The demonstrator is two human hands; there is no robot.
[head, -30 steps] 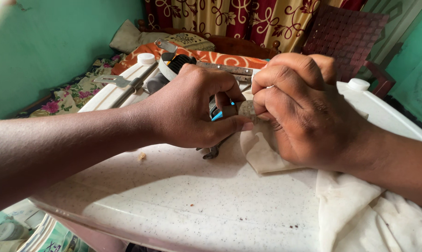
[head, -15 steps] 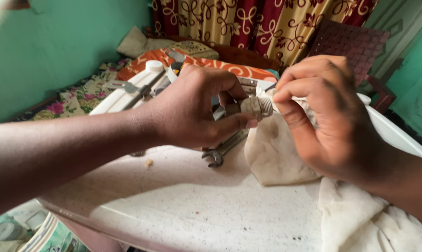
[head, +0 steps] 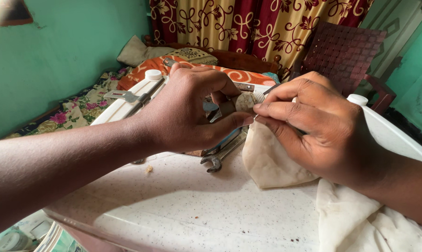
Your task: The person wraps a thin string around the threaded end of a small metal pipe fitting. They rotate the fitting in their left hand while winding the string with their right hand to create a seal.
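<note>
Two hands over a white speckled table (head: 183, 210), both pinching the same small part. The left hand (head: 183, 114) is curled nearly closed, thumb underneath and fingers on top, gripping a small round grey metal piece (head: 244, 101) with a threaded end. The right hand (head: 313, 130) meets it from the other side, thumb and forefinger closed tight on the threaded tip — can't tell if there's anything thin between those fingers.

Count of stuff: one open-ended spanner (head: 222, 156) lying flat on the table just under the left hand's thumb, its jaw end poking toward the camera. One cream cloth (head: 269, 163) hanging right below the right hand, and one bigger whitish cloth (head: 360, 224) bunched under the right wrist. Beyond the left hand there's one more metal tool (head: 127, 97) resting along the table's far rim, beside one white knob (head: 153, 74).

No real containers up top — just a round tin-like thing (head: 13, 241) on the floor well below the left forearm, too blurred to see what's in it. One dark red woven chair (head: 346, 51) stands past the right hand, and a patterned curtain (head: 248, 21) hangs behind.
</note>
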